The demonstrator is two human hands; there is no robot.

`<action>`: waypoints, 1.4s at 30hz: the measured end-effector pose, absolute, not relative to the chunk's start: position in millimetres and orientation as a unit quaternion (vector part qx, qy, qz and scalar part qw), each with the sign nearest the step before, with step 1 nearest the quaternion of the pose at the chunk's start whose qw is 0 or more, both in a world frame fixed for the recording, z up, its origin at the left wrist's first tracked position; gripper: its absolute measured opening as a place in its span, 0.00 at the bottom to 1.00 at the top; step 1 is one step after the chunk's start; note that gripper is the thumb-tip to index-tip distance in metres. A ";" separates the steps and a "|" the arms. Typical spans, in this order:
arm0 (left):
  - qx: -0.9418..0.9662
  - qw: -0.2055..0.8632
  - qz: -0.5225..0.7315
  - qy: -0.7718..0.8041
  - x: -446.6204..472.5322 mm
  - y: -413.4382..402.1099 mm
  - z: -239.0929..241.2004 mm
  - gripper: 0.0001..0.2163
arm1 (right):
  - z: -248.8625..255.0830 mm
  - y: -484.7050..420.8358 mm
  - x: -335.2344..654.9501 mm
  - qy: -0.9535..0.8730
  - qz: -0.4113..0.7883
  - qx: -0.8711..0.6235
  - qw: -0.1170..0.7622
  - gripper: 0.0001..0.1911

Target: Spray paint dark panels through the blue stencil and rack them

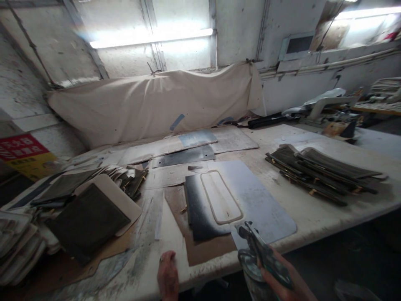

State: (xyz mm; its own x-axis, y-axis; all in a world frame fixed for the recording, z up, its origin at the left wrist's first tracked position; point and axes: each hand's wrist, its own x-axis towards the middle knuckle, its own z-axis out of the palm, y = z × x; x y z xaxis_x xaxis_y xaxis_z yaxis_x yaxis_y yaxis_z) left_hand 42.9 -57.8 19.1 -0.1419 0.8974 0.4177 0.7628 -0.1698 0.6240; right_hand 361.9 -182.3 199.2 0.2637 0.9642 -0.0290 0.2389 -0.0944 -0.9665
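My right hand (283, 280) grips a paint-stained spray gun (261, 253) with a metal cup below it, its nozzle aimed up toward the table. Just beyond the nozzle lies a dark sheet (200, 211) with a pale rounded rectangular piece (221, 202) on top, resting on a light blue-grey mat (263, 200) and brown cardboard (206, 248). My left hand (168, 274) rests at the table's front edge, fingers curled, holding nothing, to the left of the cardboard.
A stack of dark flat panels (319, 171) lies at the right of the worn white table (313, 211). At the left sit a heap of dark and cream panels (90, 209) and pale stacked sheets (17, 246). A beige cloth (156, 100) drapes the back wall.
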 end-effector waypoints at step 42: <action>0.632 0.112 0.406 0.651 19.7 -80.6 21.8 0.10 | 197.8 -218.6 314.2 -0.471 0.375 -0.647 0.468 0.17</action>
